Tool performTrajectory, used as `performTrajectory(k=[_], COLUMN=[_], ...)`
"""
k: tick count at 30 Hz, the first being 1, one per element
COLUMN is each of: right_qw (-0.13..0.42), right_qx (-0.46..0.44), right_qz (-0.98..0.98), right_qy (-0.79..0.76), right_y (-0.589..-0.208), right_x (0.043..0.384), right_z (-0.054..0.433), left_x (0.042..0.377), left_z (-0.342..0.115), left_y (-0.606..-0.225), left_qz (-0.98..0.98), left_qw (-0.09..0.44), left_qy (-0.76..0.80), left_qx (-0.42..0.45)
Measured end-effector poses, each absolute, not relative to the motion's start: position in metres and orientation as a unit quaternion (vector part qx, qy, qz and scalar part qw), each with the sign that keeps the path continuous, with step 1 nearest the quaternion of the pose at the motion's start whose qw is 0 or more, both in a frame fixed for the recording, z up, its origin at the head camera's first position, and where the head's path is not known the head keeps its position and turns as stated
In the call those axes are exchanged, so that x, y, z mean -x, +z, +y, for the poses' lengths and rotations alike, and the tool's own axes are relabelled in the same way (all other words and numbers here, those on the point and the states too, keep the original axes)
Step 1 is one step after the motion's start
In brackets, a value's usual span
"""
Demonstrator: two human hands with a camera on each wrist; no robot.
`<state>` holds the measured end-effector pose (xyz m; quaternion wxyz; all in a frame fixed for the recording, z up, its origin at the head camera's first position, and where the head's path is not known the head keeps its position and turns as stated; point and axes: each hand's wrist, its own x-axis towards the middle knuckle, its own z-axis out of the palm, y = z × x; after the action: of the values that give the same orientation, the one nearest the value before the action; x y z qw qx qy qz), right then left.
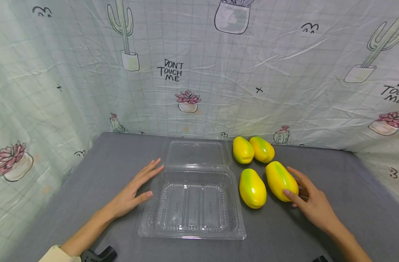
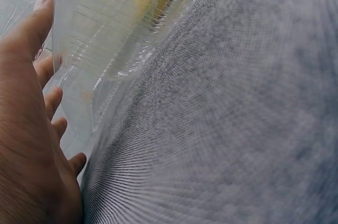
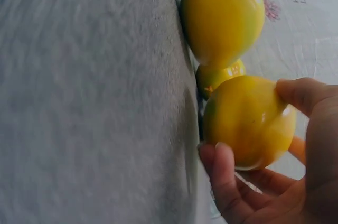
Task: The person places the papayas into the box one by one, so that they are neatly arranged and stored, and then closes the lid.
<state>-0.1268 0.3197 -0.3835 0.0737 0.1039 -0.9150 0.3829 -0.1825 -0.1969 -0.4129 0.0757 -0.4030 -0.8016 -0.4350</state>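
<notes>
My right hand (image 1: 312, 203) holds a yellow papaya (image 1: 281, 181) with a green streak, at the right of the group. In the right wrist view the thumb lies on one side of this papaya (image 3: 251, 121), the fingers curled against the other. Just left of it lies another papaya (image 1: 252, 188). A clear plastic clamshell box (image 1: 191, 233) lies opened in the middle, its lid (image 1: 196, 153) folded back. At the box's left side is my left hand (image 1: 130, 194), fingers extended; whether it touches the rim I cannot tell.
Two more papayas, one on the left (image 1: 243, 150) and one on the right (image 1: 262, 149), lie side by side near the back edge. A grey cloth (image 1: 98, 174) covers the table. Behind it hangs a printed curtain (image 1: 212, 72) with cactus drawings.
</notes>
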Motion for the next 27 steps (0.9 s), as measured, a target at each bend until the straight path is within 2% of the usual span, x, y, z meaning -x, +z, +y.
performTrajectory(k=[20,27], right_qw=[0.09,0.114], right_qx=[-0.149,-0.201], right_qz=[-0.904,-0.887], right_qy=[0.39,0.401], right_y=[-0.351,-0.345], right_x=[0.126,0.129], right_z=[0.293,0.279], left_x=[0.182,0.182], left_z=[-0.199,-0.199], left_y=[-0.413,-0.413], left_qz=[-0.799,-0.801], left_qw=[0.079,0.078], left_qy=[-0.429,-0.43], left_qx=[0.413,0.41])
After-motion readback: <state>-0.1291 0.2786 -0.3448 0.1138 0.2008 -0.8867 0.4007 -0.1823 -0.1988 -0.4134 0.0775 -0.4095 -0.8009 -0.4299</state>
